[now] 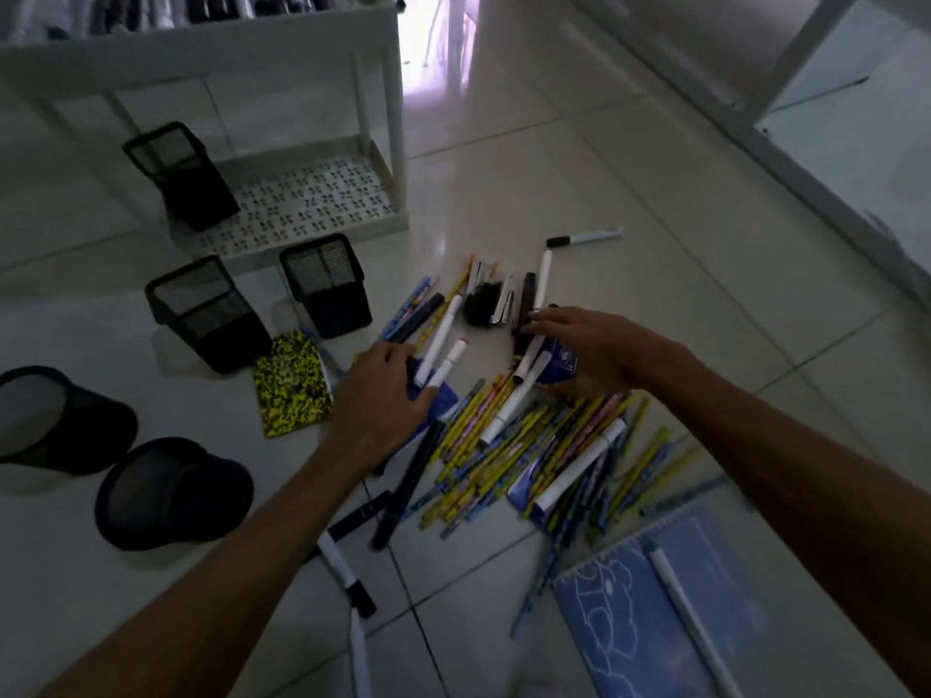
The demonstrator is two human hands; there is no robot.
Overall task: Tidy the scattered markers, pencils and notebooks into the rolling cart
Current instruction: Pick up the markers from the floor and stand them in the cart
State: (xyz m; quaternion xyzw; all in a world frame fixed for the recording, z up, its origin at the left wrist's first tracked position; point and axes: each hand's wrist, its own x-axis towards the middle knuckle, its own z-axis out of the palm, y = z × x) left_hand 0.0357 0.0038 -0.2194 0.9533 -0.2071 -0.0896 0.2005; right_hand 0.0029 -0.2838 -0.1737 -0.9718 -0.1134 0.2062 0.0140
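The pencils (524, 445) are lying in a loose heap on the floor (629, 204) at lower centre of the frame, with white markers (579, 468) mixed in among them. More markers are fanning out just above the heap, and 1 black-capped marker (584, 238) is sitting apart toward the upper right.

Your left hand (388, 395) is resting at the heap's left edge, fingers curled around 2 white markers (443, 355). Your right hand (584, 345) is lying flat at the heap's upper edge with fingers spread narrow over a blue packet (561, 362); you cannot tell whether it is gripping anything.

A blue notebook (670, 612) is lying at lower right with a white marker across it. A yellow-and-black notebook (292, 385) is sitting left of your left hand.

2 square black mesh holders (206, 314) are standing on the floor at centre left, and 2 round black holders (171, 491) are lying tipped at far left.

The white cart (322, 193) is standing at upper left. A 3rd square holder (181, 173) is leaning on its bottom shelf, and its top tray is holding dark items that are too blurred to name.
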